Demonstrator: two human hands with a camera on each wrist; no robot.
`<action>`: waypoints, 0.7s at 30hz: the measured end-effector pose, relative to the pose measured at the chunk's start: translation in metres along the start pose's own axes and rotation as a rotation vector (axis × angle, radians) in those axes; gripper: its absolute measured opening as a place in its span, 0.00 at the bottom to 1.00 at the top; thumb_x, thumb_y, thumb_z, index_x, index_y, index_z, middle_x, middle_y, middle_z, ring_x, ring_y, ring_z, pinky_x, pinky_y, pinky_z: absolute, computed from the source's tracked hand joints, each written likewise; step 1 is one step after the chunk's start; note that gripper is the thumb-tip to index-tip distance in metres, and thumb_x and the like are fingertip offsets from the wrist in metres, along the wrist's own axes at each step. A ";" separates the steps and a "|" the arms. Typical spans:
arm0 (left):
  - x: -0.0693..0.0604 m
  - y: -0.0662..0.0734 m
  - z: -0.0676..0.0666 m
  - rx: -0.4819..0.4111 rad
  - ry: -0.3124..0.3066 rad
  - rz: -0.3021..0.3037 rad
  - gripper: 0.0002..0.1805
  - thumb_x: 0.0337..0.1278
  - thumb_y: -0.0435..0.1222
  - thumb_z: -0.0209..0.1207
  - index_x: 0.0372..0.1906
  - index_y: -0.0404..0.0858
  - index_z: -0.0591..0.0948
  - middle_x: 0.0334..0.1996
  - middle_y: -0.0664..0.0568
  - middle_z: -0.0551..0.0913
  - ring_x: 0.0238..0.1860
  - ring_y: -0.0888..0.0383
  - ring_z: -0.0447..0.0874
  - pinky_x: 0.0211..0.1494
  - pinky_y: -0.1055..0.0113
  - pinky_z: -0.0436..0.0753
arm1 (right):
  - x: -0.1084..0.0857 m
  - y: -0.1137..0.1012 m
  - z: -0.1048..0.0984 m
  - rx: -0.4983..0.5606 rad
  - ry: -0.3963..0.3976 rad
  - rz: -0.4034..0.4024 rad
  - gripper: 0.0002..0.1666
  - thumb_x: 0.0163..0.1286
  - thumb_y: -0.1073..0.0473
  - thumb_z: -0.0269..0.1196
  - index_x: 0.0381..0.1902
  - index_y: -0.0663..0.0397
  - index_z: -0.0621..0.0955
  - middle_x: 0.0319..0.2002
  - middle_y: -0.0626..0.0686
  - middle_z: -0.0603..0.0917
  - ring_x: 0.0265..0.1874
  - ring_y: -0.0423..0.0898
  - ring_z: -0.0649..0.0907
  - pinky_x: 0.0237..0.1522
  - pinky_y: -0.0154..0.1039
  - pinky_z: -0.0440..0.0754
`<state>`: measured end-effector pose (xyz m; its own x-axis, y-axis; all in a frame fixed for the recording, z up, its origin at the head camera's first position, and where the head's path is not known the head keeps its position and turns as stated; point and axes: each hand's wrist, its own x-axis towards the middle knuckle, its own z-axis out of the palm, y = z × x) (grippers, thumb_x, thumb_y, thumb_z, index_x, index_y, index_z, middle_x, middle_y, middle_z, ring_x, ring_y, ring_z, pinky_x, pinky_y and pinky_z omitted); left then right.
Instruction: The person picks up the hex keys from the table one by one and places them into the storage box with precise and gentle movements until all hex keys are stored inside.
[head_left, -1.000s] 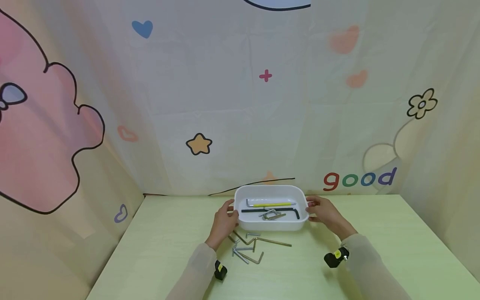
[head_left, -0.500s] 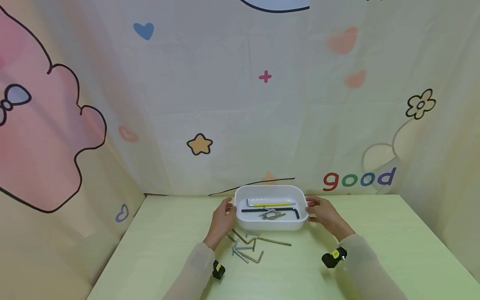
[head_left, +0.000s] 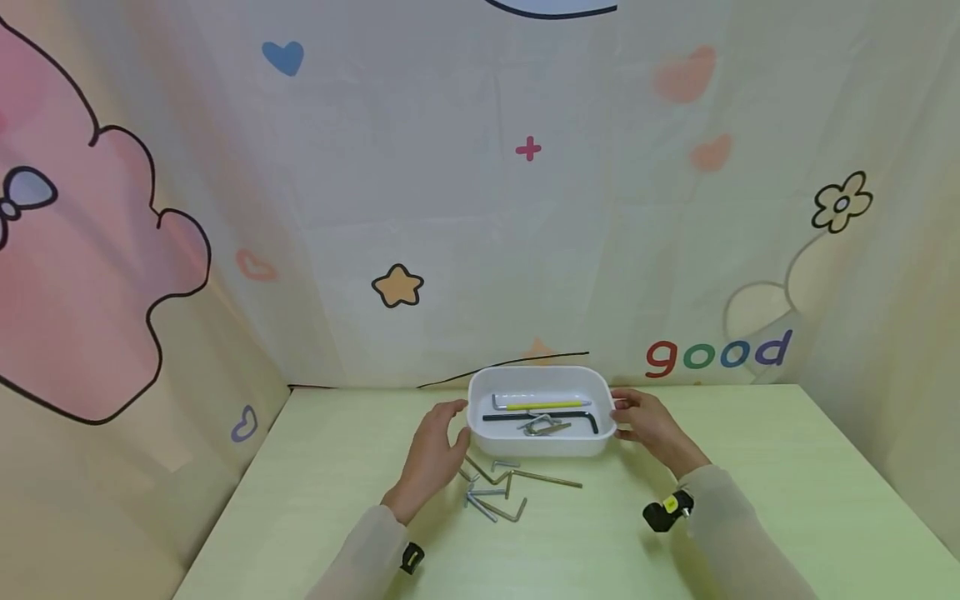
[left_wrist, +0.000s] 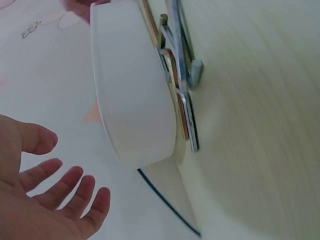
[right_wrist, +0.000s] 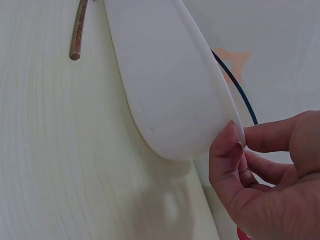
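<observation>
White tub (head_left: pixel 540 447) stands at the far side of the pale table (head_left: pixel 300 500), seemingly resting on it, while two sleeves (head_left: pixel 360 548) reach toward it from the near edge. Nearest on the tabletop is a pile of loose bent keys (head_left: pixel 547 479), silver and brass, some crossing one another just in front of the tub. The left hand (head_left: pixel 430 454) is empty: its fingers are spread beside the tub's left end, and the left wrist view shows a gap there. The right hand (head_left: pixel 654 427) grips the opposite end, thumb and fingers pinching the rim. Any shift, I judge, is best made with a hold at both ends, since a one-ended pull would probably swing the tub round; its front should clear the pile so no key gets trapped beneath. Inside, small keys (head_left: pixel 551 430) lie nearest, then a long black key (head_left: pixel 506 417), then a yellow key (head_left: pixel 543 406); level, gentle handling should stop them sliding. Behind hangs a printed cloth (head_left: pixel 480 250).
</observation>
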<state>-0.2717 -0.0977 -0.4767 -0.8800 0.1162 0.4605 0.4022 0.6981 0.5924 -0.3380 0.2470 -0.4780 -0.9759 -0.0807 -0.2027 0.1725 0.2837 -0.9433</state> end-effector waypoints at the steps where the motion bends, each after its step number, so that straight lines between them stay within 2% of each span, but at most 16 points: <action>1: -0.003 0.001 -0.001 0.033 -0.019 0.020 0.20 0.63 0.35 0.58 0.60 0.38 0.77 0.57 0.45 0.80 0.59 0.46 0.78 0.60 0.50 0.80 | 0.000 0.000 0.000 0.000 -0.002 -0.001 0.30 0.71 0.68 0.54 0.70 0.65 0.65 0.50 0.58 0.70 0.46 0.49 0.74 0.41 0.34 0.84; 6: -0.015 0.004 -0.004 0.213 -0.126 0.135 0.20 0.65 0.36 0.59 0.61 0.40 0.77 0.57 0.47 0.79 0.58 0.49 0.78 0.60 0.55 0.82 | 0.001 0.002 0.000 0.005 -0.004 -0.003 0.30 0.71 0.68 0.54 0.70 0.65 0.65 0.51 0.58 0.70 0.45 0.49 0.74 0.41 0.34 0.84; 9: -0.022 0.005 -0.005 0.271 -0.183 0.180 0.21 0.65 0.38 0.60 0.61 0.40 0.76 0.57 0.48 0.80 0.58 0.50 0.78 0.61 0.55 0.81 | 0.001 0.002 0.000 0.008 -0.005 0.000 0.30 0.71 0.68 0.54 0.70 0.65 0.65 0.51 0.58 0.70 0.45 0.49 0.74 0.41 0.34 0.84; 13: -0.028 0.006 -0.004 0.325 -0.252 0.225 0.22 0.64 0.40 0.60 0.62 0.41 0.76 0.58 0.49 0.80 0.60 0.51 0.77 0.61 0.55 0.80 | 0.000 0.002 -0.001 0.009 -0.005 0.004 0.30 0.71 0.68 0.54 0.70 0.65 0.64 0.51 0.57 0.70 0.45 0.49 0.75 0.40 0.34 0.84; 21: -0.036 0.006 -0.003 0.396 -0.408 0.272 0.26 0.64 0.47 0.60 0.64 0.45 0.75 0.61 0.52 0.77 0.60 0.54 0.76 0.60 0.56 0.80 | 0.001 0.001 -0.001 0.015 -0.004 0.000 0.30 0.71 0.68 0.55 0.70 0.65 0.65 0.50 0.57 0.70 0.46 0.50 0.74 0.41 0.34 0.84</action>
<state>-0.2363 -0.0998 -0.4875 -0.8163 0.5320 0.2251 0.5699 0.8053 0.1636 -0.3388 0.2479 -0.4793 -0.9754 -0.0845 -0.2037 0.1745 0.2691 -0.9472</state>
